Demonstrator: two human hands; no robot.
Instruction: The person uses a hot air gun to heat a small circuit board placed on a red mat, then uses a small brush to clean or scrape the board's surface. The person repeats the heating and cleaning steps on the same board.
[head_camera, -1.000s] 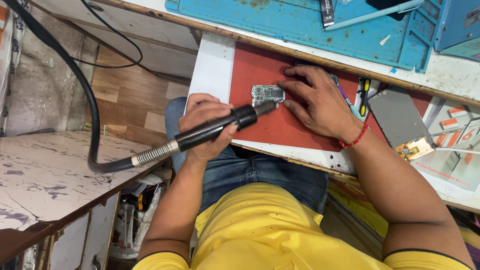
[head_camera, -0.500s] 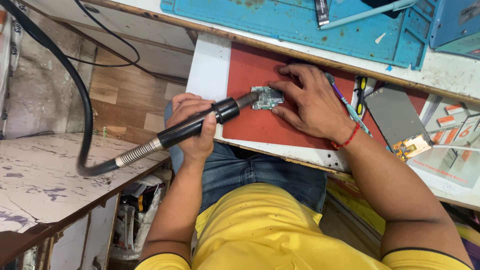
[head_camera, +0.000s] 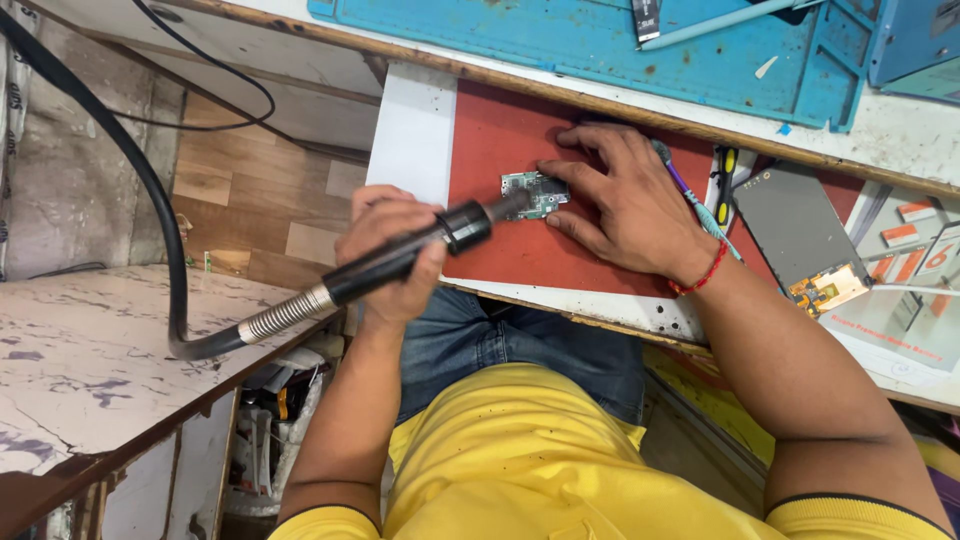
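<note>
At the middle of the frame, a small green circuit board (head_camera: 535, 193) is seen lying flat on a red mat (head_camera: 500, 130), and it is being pinned there by the right hand (head_camera: 625, 205), whose spread fingertips (head_camera: 552, 168) are pressed against the board's right edge and the mat around it; nothing is clenched in that hand, the palm being laid open and low. A red thread band (head_camera: 698, 274) is worn at that wrist. Left of centre, a black hot-air handpiece (head_camera: 400, 262) is gripped firmly in the left hand (head_camera: 395, 240), fingers wrapped round its barrel, and its nozzle is brought right to the board's left end; whether metal is touching the board cannot be told. From the handpiece's rear a ribbed metal collar and a thick black hose (head_camera: 120, 180) are carried off to the upper left of the frame, over a worn marbled side table (head_camera: 90, 350). To the right of the resting hand, a purple-handled tool (head_camera: 688, 200) is partly covered by it, and a yellow and black tool (head_camera: 725, 175) is set just beside. Further right, a grey phone panel (head_camera: 795, 230) is laid face down. Along the top of the frame, a blue work mat (head_camera: 600, 45) is spread on the bench.
</note>
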